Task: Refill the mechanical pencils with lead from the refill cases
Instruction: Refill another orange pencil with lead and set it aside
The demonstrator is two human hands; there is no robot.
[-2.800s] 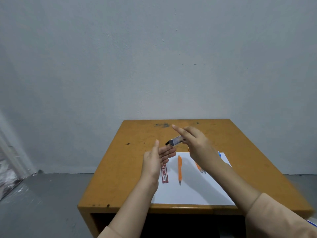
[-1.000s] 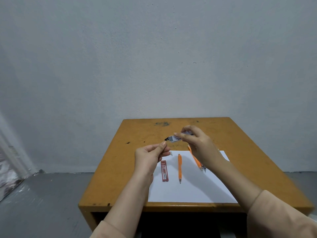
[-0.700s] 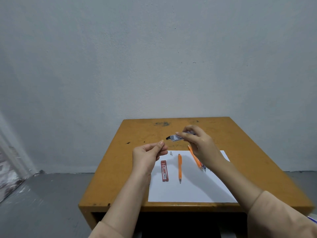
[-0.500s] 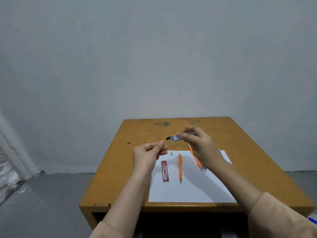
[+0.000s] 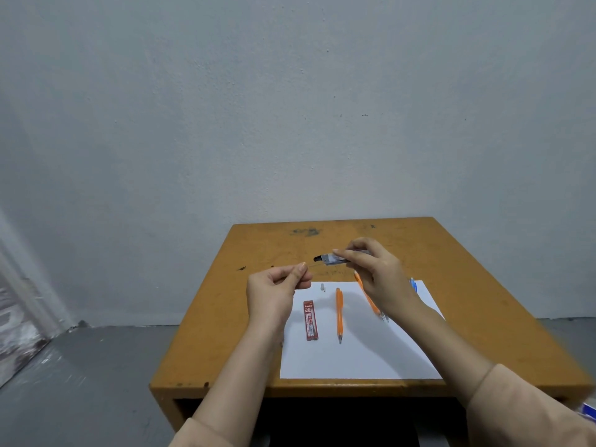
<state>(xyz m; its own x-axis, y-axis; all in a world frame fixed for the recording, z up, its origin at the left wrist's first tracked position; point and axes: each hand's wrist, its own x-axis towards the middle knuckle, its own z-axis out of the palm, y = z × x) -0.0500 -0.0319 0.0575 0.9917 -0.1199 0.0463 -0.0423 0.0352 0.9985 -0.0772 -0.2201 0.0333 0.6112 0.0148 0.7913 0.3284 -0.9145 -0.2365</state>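
In R hand (image 5: 379, 279), refill case (image 5: 333, 260), near L hand (image 5: 274, 293).

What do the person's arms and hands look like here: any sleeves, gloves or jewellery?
The left hand and right hand are bare, with no gloves, and no ring, watch or bracelet shows. The forearms are uncovered too. A plain beige left sleeve and a matching right sleeve cover the arms only at the bottom of the view.

table (image 5: 483, 269) | wooden, orange-brown | white paper sheet (image 5: 354, 359) on near half
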